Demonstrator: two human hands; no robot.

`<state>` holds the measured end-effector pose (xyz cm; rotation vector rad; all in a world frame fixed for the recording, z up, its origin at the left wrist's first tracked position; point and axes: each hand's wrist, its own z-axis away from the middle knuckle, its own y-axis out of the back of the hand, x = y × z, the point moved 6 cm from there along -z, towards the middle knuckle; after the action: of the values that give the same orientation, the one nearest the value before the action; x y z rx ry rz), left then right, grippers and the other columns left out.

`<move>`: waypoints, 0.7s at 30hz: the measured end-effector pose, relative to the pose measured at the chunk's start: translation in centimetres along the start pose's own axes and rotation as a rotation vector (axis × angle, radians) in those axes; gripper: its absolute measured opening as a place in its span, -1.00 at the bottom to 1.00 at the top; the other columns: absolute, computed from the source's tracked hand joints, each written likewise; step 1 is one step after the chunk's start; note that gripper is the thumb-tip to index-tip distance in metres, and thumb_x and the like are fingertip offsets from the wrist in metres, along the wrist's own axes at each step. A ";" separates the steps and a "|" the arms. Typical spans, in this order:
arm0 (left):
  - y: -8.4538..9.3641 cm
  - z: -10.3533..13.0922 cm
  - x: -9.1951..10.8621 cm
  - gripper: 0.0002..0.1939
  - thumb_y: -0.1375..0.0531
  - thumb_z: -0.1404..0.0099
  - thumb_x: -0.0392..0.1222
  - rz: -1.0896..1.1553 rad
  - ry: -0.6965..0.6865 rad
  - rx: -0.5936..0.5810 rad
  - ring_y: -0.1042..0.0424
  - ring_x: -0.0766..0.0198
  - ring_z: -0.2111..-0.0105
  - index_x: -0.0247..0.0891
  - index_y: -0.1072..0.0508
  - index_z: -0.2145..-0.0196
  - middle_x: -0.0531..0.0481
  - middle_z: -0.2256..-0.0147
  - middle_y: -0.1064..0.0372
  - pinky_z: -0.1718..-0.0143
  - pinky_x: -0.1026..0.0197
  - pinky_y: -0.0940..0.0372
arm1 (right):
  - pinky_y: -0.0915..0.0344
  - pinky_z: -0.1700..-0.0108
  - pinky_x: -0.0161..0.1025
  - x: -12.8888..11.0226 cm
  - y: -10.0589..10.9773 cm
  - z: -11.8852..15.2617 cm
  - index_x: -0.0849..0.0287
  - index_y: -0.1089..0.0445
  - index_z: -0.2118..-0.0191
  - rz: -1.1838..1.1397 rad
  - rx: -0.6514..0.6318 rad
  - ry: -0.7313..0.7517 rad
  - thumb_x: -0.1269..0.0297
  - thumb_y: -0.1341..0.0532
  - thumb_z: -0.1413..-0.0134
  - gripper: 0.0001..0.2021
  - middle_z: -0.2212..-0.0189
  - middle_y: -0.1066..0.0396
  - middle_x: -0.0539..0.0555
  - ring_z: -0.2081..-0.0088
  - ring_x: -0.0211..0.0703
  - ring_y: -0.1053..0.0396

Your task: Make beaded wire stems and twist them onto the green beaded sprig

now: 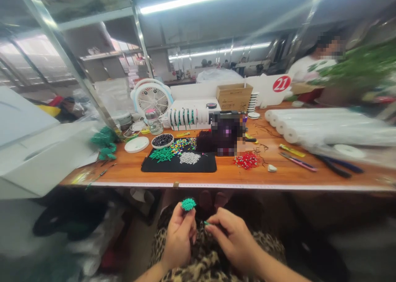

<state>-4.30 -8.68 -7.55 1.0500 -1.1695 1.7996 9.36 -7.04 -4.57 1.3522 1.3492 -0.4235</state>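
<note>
Over my lap, below the table's front edge, my left hand (pixel 180 236) is closed round a bundle of thin green sticks (pixel 188 204), their ends packed together and facing up. Just to the right, my right hand (pixel 230 234) pinches a small green piece (pixel 206 223) between thumb and fingertips, apart from the bundle. On the black mat (pixel 173 166) ahead of both hands lie loose green pieces (pixel 161 154), a heap of silvery-white beads (pixel 189 158) and multicoloured beads (pixel 182 145). A white dish (pixel 163 146) of dark beads stands at the mat's back edge.
Red pieces (pixel 247 160) lie right of the mat, with pliers (pixel 334 166) and tweezers (pixel 298 161) farther right. White rolls (pixel 328 125) fill the right side. Behind stand spools (pixel 189 117), a fan (pixel 153 98), a glass jar (pixel 154 122) and a cardboard box (pixel 234 96). A person sits at back right.
</note>
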 end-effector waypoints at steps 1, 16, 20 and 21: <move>-0.1 0.0 0.0 -0.71 -0.27 -0.11 -0.01 -0.012 0.004 -0.013 0.07 0.50 0.72 -0.21 -0.27 0.39 0.28 0.72 0.05 0.72 0.43 0.07 | -0.18 0.39 -0.32 -0.2 0.1 0.0 0.21 -0.37 0.42 -0.003 -0.004 0.024 0.33 -0.10 -0.13 -0.83 0.52 -0.29 0.03 0.46 -0.24 -0.26; 2.1 -0.9 8.8 -0.81 -0.26 -0.14 -0.22 0.095 -0.387 0.109 -0.07 0.45 0.66 -0.23 -0.27 0.49 0.22 0.69 -0.04 0.61 0.38 -0.03 | -0.18 0.42 -0.32 4.7 5.2 2.7 0.15 -0.28 0.52 -0.027 -0.136 -0.192 0.13 -0.07 -0.17 -0.70 0.55 -0.29 0.00 0.47 -0.20 -0.26; -1.0 -0.1 6.9 -0.80 -0.20 -0.21 -0.19 -0.085 -0.242 -0.168 -0.21 0.39 0.59 -0.24 -0.28 0.52 0.14 0.65 -0.18 0.48 0.32 -0.11 | -0.27 0.25 -0.26 4.2 4.1 1.8 0.12 -0.42 0.30 -0.047 -0.247 -0.216 0.20 -0.18 -0.09 -0.86 0.35 -0.44 0.08 0.31 -0.09 -0.36; -1.9 0.2 6.3 -0.78 -0.20 -0.21 -0.18 -0.140 -0.204 -0.237 -0.22 0.38 0.59 -0.25 -0.27 0.53 0.12 0.65 -0.21 0.47 0.31 -0.11 | -0.25 0.14 -0.22 3.4 3.7 1.3 0.11 -0.41 0.17 -0.074 -0.234 -0.207 0.22 -0.24 -0.02 -0.78 0.22 -0.44 0.12 0.20 -0.04 -0.36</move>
<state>-5.07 -7.40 -1.12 1.1621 -1.3581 1.4327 14.06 -5.57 -6.22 1.0398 1.2373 -0.4285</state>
